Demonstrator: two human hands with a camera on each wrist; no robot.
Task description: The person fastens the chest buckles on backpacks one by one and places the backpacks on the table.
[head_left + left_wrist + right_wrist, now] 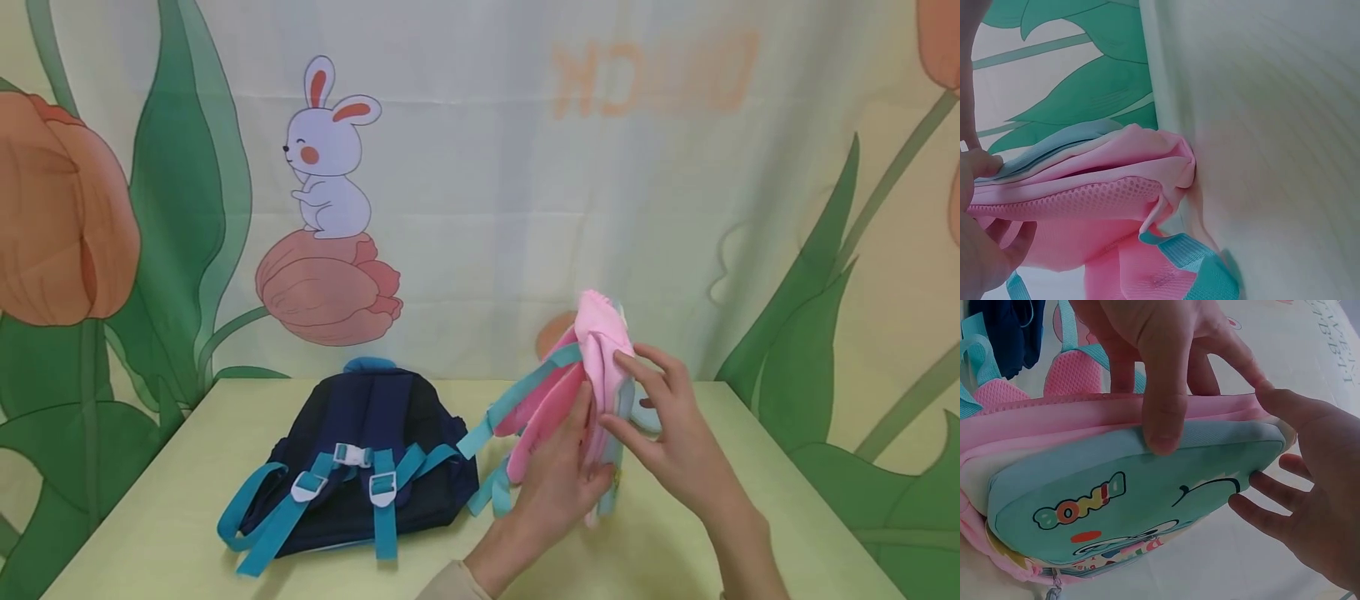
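A small pink child's backpack (600,333) is held on its side edge above the table, pink mesh straps to the left. My left hand (558,475) grips it, thumb over the turquoise front pocket (1116,487) and fingers on the padded back (1097,194). My right hand (675,425) holds the near side, thumb at the pink edge and other fingertips against the front pocket. That pocket bears a cartoon face and lettering. Turquoise webbing straps (532,387) hang loose. Beside it lies a navy backpack (367,417), straps facing up, touched by neither hand.
The navy backpack's blue webbing (258,542) and white buckle (352,455) lie across its back and over the pale table (150,500). Behind the table hangs a printed curtain (480,167) with a rabbit and tulips.
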